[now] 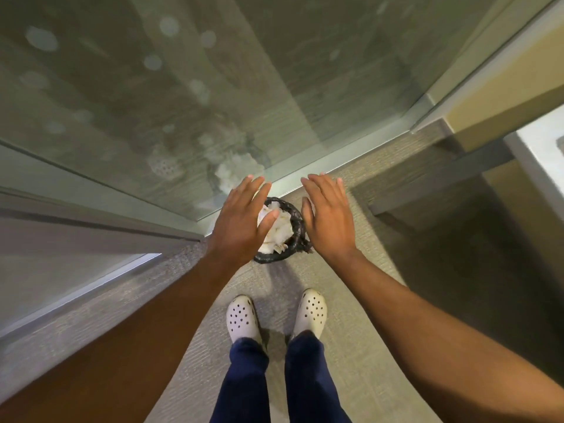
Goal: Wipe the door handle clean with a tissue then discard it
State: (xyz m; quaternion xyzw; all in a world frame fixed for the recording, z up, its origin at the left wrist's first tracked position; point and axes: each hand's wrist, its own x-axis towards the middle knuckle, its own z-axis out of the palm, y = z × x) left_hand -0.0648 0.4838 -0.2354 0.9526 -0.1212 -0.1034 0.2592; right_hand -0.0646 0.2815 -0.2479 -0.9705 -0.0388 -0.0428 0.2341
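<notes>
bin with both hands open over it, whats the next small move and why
Probably just draw both hands back. The left hand and right hand are spread flat and hold nothing, and the bin on the floor below them already has crumpled white tissue in it. The discard looks done, so nothing seems left to drop.

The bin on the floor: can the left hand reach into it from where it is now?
Probably yes. The left hand is open, held over the bin, and nothing lies between them. The bin's top is open, with white tissue inside. The right hand is off to the side, not blocking.
</notes>
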